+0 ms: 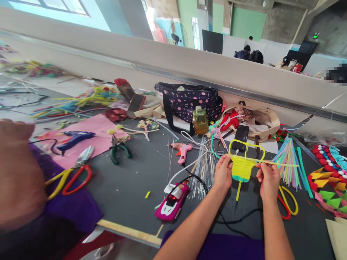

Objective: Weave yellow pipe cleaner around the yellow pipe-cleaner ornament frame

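Note:
A yellow pipe-cleaner piece (241,169) hangs between my two hands over the dark table. It has a flat woven body, two loops on top, a green lower edge and a short yellow stem pointing down. My left hand (223,171) pinches its upper left corner. Fingers of my right hand (269,178) are closed at its upper right, where a long yellow pipe cleaner strip (288,165) runs out past them. Below my right hand lie scissors (288,202) with red and yellow handles. A bundle of pastel pipe cleaners (290,162) is just beyond it.
Left of my hands lie thin wires (203,173), a pink glue gun (183,151) and a magenta car-shaped power strip (173,202) with cords. Behind stand a jar (200,121) and a patterned bag (189,101). A co-worker's blurred arm (18,180) reaches in at far left.

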{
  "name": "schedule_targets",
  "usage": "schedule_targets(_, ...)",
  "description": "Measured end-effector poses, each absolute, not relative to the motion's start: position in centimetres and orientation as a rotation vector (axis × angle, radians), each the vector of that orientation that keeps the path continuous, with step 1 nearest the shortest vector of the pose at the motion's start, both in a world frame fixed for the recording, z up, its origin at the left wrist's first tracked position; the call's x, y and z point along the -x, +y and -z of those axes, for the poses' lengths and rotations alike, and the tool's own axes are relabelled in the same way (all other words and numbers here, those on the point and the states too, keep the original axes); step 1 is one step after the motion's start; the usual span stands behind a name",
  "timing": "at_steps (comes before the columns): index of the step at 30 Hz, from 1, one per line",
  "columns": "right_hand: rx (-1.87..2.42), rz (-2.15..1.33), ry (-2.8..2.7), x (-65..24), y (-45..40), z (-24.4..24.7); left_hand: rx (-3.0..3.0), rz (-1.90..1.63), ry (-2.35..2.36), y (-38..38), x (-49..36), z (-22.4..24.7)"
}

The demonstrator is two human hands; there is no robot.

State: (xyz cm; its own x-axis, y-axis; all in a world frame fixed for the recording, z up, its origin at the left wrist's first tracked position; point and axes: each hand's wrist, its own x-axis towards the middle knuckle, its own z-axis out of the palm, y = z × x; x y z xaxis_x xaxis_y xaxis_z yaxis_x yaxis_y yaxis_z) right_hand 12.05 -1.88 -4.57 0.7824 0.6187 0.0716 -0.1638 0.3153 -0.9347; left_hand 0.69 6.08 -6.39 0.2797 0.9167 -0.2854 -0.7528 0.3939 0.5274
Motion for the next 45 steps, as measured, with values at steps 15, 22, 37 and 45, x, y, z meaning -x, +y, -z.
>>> schedule_targets(15, 1.19, -0.762, -0.418, -11.6, -1.1, 6.1, -0.348, -1.153, 0.619, 4.4, -1.5, 6.0)
schedule_targets(22, 1.118, -0.675, -0.279, -12.2, -1.0, 6.7, -0.423, -1.101, 0.69, 3.9, -1.3, 5.7)
schedule_targets(37, 1.169, -0.636, -0.344, -12.6, -1.1, 7.3, -0.436, -1.101, 0.717, 4.0, -1.1, 5.5)
schedule_targets(45, 1.156, -0.642, -0.342, -12.8, -1.0, 7.3, -0.451, -1.027, 0.597, 4.4, -0.9, 5.6)
